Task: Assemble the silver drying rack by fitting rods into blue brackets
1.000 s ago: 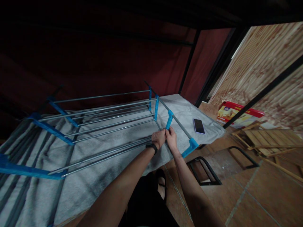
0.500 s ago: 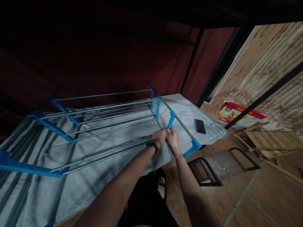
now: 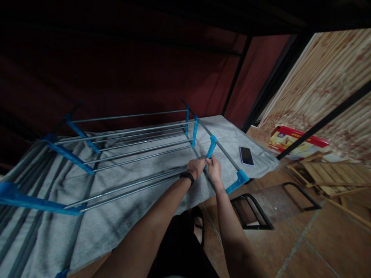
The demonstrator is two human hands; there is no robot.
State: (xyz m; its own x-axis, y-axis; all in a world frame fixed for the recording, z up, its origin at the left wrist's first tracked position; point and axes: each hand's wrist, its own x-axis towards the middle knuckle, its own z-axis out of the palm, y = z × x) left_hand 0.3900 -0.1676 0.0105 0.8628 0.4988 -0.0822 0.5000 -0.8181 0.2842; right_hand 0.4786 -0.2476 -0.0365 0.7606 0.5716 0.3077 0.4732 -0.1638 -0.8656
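At blue bracket (image 3: 212, 145), hands (image 3: 196, 167) (image 3: 214, 170) together

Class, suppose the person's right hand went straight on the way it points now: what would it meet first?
Most likely the lower end of the blue bracket, right at the fingertips of the right hand. The left hand is close alongside, so the exact first contact is unclear.

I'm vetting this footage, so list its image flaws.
In the head view, the dark red backdrop sinks into shadow; also there, the metal rods carry thin highlights; same head view, fine finger detail on the left hand and right hand looks soft.
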